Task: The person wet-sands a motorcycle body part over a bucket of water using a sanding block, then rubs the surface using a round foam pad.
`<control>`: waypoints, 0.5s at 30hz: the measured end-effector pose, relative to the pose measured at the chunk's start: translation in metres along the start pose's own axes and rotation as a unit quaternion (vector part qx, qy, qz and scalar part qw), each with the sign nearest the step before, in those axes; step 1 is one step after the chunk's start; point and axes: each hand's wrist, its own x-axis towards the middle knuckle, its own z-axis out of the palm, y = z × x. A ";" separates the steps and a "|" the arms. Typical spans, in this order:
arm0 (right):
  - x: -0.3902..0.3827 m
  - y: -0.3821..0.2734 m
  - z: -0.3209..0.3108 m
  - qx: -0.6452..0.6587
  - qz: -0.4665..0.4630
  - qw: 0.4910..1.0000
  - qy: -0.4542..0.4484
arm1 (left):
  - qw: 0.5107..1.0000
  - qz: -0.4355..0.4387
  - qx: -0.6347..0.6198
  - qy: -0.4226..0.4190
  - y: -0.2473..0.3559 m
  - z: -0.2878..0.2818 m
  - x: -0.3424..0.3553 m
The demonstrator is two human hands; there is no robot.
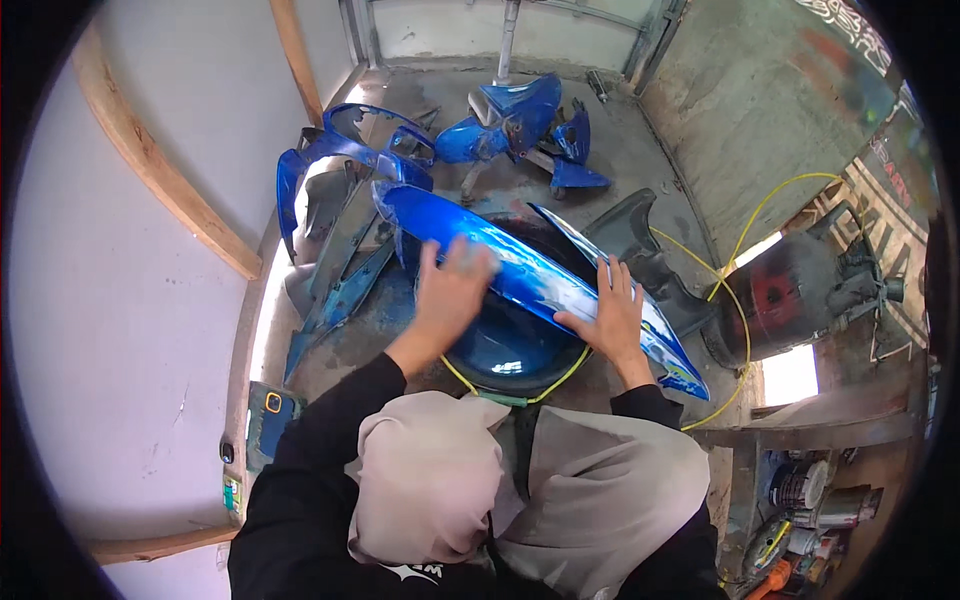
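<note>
- The left hand (452, 290) lies on the long blue panel (530, 270), fingers together, blurred, apparently pressing a small pad.
- The right hand (612, 312) rests flat on the panel further right, fingers spread.
- The panel lies across a round blue basin (510, 355), mid-scene.
- More blue parts (520, 125) sit far behind.

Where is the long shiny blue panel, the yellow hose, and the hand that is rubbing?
long blue panel (520, 262), head view, on its glossy middle stretch.
yellow hose (745, 340), head view, on the curve beside the dark tank.
left hand (452, 290), head view, on its back.
</note>
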 end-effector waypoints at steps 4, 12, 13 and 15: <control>0.004 -0.003 -0.005 -0.010 0.010 1.000 -0.011 | 0.994 -0.105 0.038 0.012 -0.017 -0.003 0.009; 0.001 -0.001 -0.004 0.001 0.021 0.999 -0.026 | 0.999 0.034 0.023 0.001 0.012 -0.006 -0.003; 0.001 -0.001 -0.006 -0.004 0.021 0.999 -0.029 | 0.999 -0.015 0.032 0.000 -0.015 -0.006 -0.002; 0.001 0.000 -0.007 -0.007 0.022 0.999 -0.030 | 0.997 -0.063 0.042 -0.001 -0.037 -0.003 0.003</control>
